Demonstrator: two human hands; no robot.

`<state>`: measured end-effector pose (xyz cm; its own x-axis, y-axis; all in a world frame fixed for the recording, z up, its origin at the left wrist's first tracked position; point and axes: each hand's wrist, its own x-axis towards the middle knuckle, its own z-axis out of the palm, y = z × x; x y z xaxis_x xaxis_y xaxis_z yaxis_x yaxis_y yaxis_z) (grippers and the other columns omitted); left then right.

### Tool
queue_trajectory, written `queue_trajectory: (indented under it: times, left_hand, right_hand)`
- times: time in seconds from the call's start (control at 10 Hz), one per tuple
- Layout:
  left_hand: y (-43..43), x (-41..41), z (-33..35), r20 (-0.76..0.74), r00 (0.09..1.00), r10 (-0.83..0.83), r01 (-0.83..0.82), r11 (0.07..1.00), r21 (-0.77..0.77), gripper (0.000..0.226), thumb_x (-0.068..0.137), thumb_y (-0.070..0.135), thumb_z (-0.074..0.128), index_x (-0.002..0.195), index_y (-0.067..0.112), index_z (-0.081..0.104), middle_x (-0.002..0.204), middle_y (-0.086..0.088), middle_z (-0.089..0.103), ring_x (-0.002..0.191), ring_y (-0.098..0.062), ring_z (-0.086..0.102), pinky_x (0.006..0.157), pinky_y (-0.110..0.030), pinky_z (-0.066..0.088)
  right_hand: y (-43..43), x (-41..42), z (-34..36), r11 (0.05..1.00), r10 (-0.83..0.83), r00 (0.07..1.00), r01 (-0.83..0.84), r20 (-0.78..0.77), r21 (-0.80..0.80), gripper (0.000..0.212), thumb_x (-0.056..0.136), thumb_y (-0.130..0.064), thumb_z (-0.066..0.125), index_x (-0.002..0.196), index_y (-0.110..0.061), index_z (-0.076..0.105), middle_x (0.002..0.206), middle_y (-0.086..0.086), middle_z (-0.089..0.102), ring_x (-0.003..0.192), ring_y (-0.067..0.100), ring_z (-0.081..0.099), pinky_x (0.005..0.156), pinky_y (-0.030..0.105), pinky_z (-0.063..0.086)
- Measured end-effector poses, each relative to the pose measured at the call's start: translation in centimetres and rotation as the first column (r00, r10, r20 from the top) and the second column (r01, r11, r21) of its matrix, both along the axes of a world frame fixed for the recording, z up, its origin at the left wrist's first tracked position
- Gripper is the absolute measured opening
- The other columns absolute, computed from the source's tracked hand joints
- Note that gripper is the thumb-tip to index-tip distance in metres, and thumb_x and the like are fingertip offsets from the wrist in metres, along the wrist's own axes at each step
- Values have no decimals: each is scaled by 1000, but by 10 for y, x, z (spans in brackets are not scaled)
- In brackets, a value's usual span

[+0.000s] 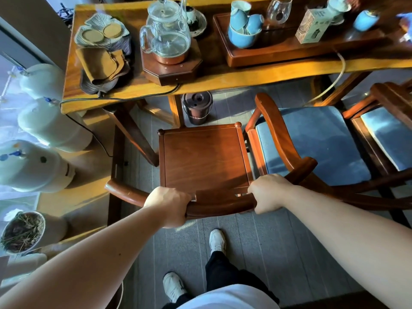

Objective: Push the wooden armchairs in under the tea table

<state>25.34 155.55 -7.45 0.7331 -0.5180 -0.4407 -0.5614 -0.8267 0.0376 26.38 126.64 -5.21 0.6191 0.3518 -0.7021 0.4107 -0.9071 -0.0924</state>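
Warm, strong light comes in from the left of the frame, blowing out the pale jars [42, 128] there and glaring off my worktop [245, 72]. The floor [256, 241] at lower centre sits in dim shadow. Straight lines bow toward the edges, and the upper right corner is smeared with blur.

The armchair [205, 159] stood before the desk [256, 74], its seat short of the edge. A second armchair [312, 139] sat just right. A kettle [166, 30] stood on the desk, a bucket [197, 110] beneath.
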Motion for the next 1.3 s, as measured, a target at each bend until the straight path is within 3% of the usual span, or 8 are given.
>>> queue_trajectory:
  times: [0.2,0.3,0.5,0.6,0.8,1.0,1.2,1.3]
  left_hand:
    - [-12,-1,0,8,1000,9,-9,1000,-2,21,65,32,59,65,39,39,50,13,44,43,-3,37,42,-23,25]
    - [-21,2,2,15,999,41,-41,999,-1,16,63,27,62,67,32,47,52,12,48,46,-5,42,44,-23,32]
    - [-21,2,7,19,997,72,-72,997,-14,30,67,29,60,57,37,33,54,15,46,47,-1,38,42,-24,25]
    - [-21,0,10,10,996,92,-92,996,1,21,74,36,58,69,34,38,58,13,48,49,-4,43,43,-25,28]
    - [-15,-8,11,66,993,99,-93,992,-90,49,75,64,60,102,29,39,85,10,58,78,-15,57,67,-32,47]
    - [-11,-12,20,39,996,83,-76,984,-162,47,78,69,53,104,31,43,87,10,56,82,-14,56,71,-31,45]
    - [-2,-17,31,83,993,79,-58,972,-226,56,84,69,28,109,24,50,100,3,57,96,-18,53,81,-38,49]
    - [-2,-7,40,185,980,71,-17,961,-274,54,87,65,31,110,20,50,103,-1,59,96,-22,55,75,-40,52]
  right_hand:
    - [-9,3,7,999,23,1000,-23,-14,-31,28,68,-43,65,92,-30,60,71,-16,45,75,15,51,66,32,38]
    - [-14,8,11,999,19,1000,-18,16,-51,28,65,-49,64,86,-32,55,86,-11,59,87,20,58,72,35,47]
    - [-14,1,6,1000,-6,995,9,104,-27,23,72,-46,67,82,-34,50,74,-14,51,81,17,56,73,36,52]
    - [-16,-5,5,999,-38,984,34,175,25,27,76,-43,67,100,-33,59,93,-9,63,90,18,60,73,34,51]
    - [-19,-6,1,994,-21,978,-1,209,105,39,77,-43,68,111,-29,56,109,-5,61,101,19,56,79,36,46]
    - [-27,2,0,982,-42,993,20,111,186,76,64,-88,49,120,-37,47,126,-12,47,110,16,51,78,38,47]
    - [-9,9,8,941,-38,987,-17,155,339,80,73,-88,39,132,-33,45,139,-10,46,119,17,50,86,41,49]
    - [13,22,18,920,-3,966,-99,259,379,78,77,-84,40,133,-30,47,139,-7,48,121,18,49,93,40,45]
